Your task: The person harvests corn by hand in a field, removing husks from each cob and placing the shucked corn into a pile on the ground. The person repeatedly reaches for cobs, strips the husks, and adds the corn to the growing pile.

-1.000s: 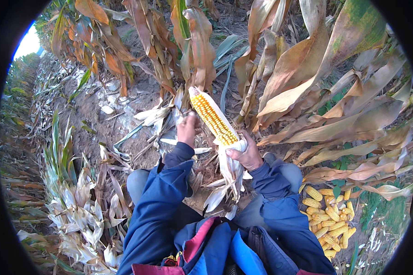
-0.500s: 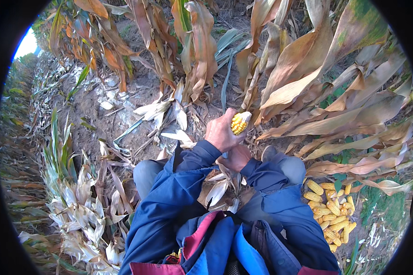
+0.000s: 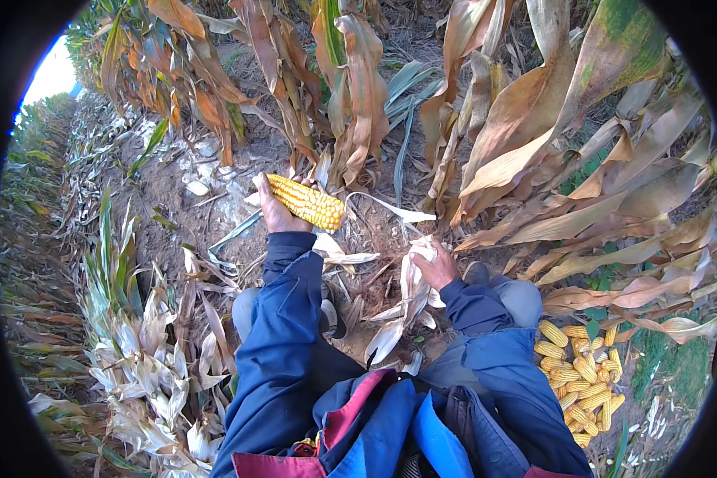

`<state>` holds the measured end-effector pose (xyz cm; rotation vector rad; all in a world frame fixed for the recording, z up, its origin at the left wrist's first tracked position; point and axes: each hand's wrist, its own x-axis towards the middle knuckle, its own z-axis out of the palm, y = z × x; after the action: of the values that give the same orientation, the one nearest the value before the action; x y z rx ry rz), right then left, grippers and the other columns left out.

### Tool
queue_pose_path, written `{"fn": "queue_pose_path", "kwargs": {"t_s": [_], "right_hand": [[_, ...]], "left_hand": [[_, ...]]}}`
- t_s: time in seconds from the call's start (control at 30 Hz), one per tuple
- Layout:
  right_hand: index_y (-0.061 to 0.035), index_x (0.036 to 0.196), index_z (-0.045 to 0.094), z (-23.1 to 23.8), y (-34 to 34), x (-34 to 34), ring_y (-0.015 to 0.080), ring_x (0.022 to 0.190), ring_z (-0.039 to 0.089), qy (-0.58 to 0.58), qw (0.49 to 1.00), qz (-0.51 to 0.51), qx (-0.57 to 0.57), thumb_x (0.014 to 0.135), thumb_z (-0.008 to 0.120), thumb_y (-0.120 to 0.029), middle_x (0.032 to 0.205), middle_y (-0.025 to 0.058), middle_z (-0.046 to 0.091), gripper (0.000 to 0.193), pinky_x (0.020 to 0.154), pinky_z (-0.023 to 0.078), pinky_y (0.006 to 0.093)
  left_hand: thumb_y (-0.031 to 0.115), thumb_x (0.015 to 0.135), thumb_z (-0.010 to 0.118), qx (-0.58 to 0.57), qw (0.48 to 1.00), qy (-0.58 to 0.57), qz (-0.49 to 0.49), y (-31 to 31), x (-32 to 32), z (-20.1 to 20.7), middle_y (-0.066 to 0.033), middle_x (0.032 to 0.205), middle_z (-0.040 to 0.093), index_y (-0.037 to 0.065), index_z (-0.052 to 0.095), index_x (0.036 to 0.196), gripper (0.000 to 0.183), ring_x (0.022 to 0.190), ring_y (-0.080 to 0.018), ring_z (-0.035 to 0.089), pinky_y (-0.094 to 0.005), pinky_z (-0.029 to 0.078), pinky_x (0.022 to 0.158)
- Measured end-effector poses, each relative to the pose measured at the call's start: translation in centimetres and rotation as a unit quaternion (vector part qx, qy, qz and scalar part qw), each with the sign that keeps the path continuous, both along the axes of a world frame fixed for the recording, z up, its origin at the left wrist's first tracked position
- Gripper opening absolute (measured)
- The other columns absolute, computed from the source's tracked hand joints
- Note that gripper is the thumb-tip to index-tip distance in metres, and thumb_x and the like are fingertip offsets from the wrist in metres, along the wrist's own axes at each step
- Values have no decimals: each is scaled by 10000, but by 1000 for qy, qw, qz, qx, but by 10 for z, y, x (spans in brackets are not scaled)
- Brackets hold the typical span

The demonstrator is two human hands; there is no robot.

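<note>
A long yellow corncob [image 3: 307,202] lay in the left hand [image 3: 276,213], pale papery husks [image 3: 411,288] in the right hand [image 3: 437,268], piled yellow cobs [image 3: 588,390] right of both.

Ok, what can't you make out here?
All in the head view:
Ear of corn: underside, hidden by its own top and the left hand.
Husks: inner sides, hidden by outer layers and the right hand.
Corn pile: lower ears, covered by upper ones.
Distant plants: leaves too small.

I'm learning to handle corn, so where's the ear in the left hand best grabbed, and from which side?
Probably the thick free end, from the right: the bare ear slants that way and slightly toward the person, nothing covering that end, while the left hand holds the opposite end.
</note>
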<state>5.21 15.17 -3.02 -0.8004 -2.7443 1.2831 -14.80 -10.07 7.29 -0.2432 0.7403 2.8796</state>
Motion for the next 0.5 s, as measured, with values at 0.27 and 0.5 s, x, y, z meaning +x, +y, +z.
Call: {"fn": "queue_pose_path", "kwargs": {"t_s": [0.27, 0.5], "right_hand": [[-148, 1331, 553, 31, -17, 4, 414, 1027, 636, 23, 973, 207, 97, 727, 702, -378, 1093, 242, 662, 664, 923, 494, 456], [-127, 1557, 49, 52, -27, 3, 497, 798, 653, -87, 951, 278, 106, 748, 704, -429, 846, 314, 666, 1084, 794, 534, 530]], "left_hand": [[194, 913, 674, -297, 941, 142, 72, 34, 29, 19, -43, 737, 570, 61, 507, 1072, 266, 623, -163, 623, -303, 541, 552], [331, 785, 784, -694, 592, 400, 85, 56, 58, 15, -202, 856, 667, 37, 536, 1142, 526, 772, -388, 676, -426, 529, 676]]}}
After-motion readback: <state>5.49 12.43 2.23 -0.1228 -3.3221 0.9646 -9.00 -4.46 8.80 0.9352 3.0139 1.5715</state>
